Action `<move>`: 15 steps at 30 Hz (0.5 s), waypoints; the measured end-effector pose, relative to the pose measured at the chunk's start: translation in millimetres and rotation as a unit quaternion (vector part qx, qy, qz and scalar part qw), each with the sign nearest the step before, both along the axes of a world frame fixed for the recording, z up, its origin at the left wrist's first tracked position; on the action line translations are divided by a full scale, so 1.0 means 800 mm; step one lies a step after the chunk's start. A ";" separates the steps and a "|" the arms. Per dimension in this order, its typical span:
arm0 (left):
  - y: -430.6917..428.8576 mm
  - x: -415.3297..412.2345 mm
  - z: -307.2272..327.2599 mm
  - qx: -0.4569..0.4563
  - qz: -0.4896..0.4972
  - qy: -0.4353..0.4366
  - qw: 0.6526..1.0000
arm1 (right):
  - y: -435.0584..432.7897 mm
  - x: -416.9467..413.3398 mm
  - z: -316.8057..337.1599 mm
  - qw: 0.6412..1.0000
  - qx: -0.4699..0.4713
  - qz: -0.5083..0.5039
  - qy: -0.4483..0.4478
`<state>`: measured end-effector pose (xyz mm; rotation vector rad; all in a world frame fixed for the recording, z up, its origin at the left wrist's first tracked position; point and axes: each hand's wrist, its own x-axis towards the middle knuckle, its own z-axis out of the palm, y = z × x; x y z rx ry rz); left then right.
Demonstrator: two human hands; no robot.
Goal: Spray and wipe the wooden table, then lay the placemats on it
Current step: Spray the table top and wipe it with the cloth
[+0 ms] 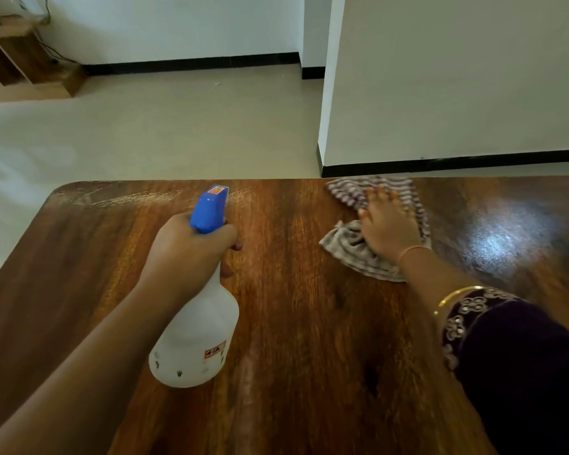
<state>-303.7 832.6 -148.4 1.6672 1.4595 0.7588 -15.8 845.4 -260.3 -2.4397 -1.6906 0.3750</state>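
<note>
The left hand [191,247] clamps its fingers [235,246] round the spray bottle [197,339], nozzle aimed across the counter [309,356], and right of the bottle the right hand [388,224] presses the cloth [352,247] flat, fingers spread.

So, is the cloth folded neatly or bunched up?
Bunched. The striped cloth lies in loose wrinkles on the table, pressed under the flat fingers of the right hand.

White walls [440,77], black skirting [191,65], pale floor [178,133]. Wooden shelf unit [23,60] far left, cables [51,50] behind it.
</note>
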 end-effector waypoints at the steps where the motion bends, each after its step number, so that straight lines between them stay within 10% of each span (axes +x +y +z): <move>1: 0.000 0.000 0.000 -0.002 0.000 -0.003 1.000 | -0.007 0.013 0.001 0.999 -0.012 -0.030 0.006; 15: -0.008 0.008 0.010 -0.012 0.014 0.021 1.000 | -0.047 -0.011 0.024 0.992 0.118 0.009 0.036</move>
